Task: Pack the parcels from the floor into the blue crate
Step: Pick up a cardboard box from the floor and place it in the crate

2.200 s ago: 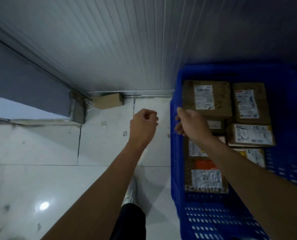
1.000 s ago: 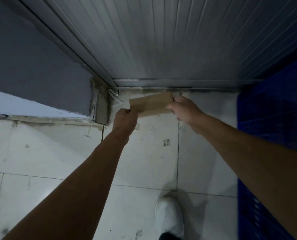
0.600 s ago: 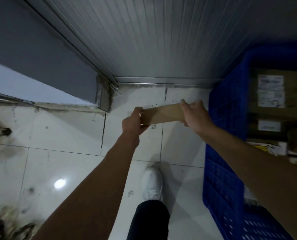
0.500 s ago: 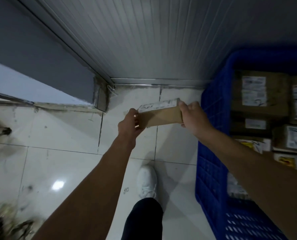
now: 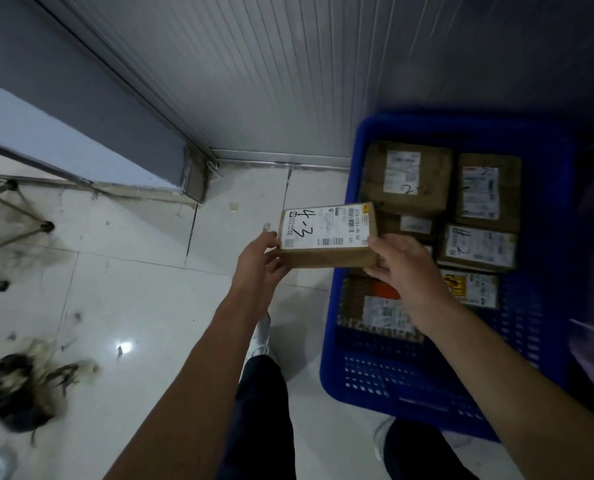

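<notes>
The blue crate is now seen in full to the right of the hands, where half a second ago only its left part was in view. Several labelled parcels are already packed in its far half and along its left side; the mesh bottom nearest the person, below the right forearm, is bare, and some bare mesh is also seen at the right side. The tiled floor to the left of and beneath the hands carries no other parcel that can be seen; only a dark, blurred heap of debris and the legs of a metal frame are shown far to the left.

The parcel, which a second ago was being taken up at the foot of the wall, is now held clear of the floor between both hands, and its white label marked "4-3" is turned upward. Its left end is gripped by the left hand and its right end by the right hand, each closed around an end. The right end of the parcel is already over the crate's left rim, while the left end is over floor. The lift is judged to be complete and the carry nearly so; lowering into a free spot is what is left for this parcel.
</notes>
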The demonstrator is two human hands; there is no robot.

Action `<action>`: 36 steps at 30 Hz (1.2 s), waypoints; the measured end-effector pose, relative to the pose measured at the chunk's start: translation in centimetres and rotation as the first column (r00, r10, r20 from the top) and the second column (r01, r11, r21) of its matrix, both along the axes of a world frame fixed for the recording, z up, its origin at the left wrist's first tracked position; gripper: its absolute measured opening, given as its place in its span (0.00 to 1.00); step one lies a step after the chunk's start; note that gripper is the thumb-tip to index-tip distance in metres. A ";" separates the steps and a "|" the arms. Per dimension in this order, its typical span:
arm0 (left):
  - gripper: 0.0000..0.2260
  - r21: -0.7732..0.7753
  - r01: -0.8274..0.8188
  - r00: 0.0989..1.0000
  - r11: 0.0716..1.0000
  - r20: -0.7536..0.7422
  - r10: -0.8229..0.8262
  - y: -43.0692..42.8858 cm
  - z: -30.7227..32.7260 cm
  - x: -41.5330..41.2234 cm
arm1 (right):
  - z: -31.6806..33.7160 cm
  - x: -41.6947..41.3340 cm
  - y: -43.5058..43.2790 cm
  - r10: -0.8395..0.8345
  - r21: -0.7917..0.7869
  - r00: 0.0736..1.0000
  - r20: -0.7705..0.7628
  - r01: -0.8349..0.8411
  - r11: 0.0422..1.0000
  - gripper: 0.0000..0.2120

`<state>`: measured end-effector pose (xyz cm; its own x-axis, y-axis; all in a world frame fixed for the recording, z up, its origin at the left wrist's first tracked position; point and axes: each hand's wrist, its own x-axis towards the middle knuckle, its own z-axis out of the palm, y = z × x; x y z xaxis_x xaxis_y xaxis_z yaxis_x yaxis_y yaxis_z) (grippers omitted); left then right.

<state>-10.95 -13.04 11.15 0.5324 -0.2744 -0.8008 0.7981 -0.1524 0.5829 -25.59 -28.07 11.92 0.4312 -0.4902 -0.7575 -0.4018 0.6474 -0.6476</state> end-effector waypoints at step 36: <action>0.14 0.195 0.721 0.688 0.665 -0.085 -0.721 -5.3 -3.6 -15.8 | -4.0 -19.7 1.3 -0.535 0.249 0.838 -0.107 0.543 0.802 0.13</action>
<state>-26.77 -18.34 7.58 0.2358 -0.4093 -0.8814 0.3901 -0.7908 0.4717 -45.28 -26.79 7.96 0.1308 -0.4213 -0.8974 0.0456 0.9068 -0.4191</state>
